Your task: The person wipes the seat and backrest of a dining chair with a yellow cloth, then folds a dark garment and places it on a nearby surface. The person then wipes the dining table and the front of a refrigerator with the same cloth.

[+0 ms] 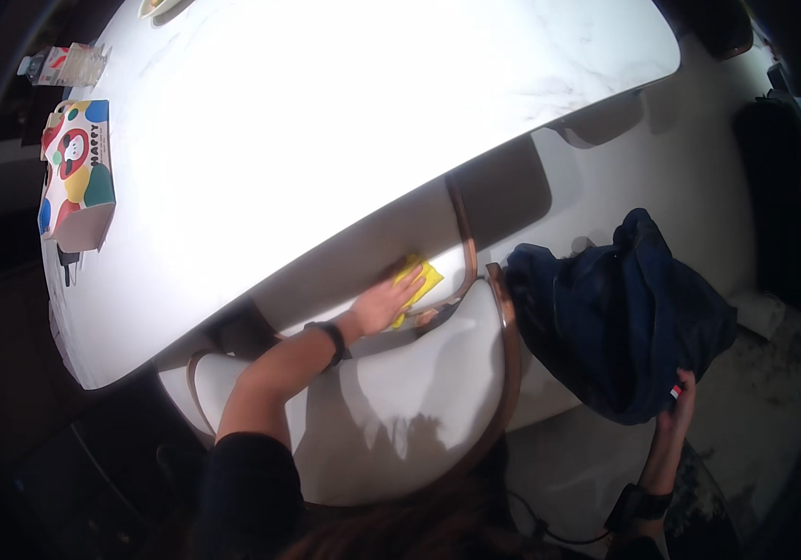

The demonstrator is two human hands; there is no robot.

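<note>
My left hand [383, 306] presses a folded yellow cloth [425, 281] on the white chair seat [453, 276], reaching over the chair's curved backrest [407, 406]. The fingers lie over the cloth, which shows on both sides of them. On the right, my right hand [678, 402] grips the lower edge of a dark blue garment [603, 329] that hangs bunched beside the chair; a small red and white tag shows near the fingers. Both wrists wear dark bands.
A white marble-patterned table [344, 140] spans the upper left, its edge above the seat. On it stand a colourful paper box [78, 175], a clear plastic bottle [68, 65] and part of a dish [157, 7]. The chair has a brown wooden rim [510, 350].
</note>
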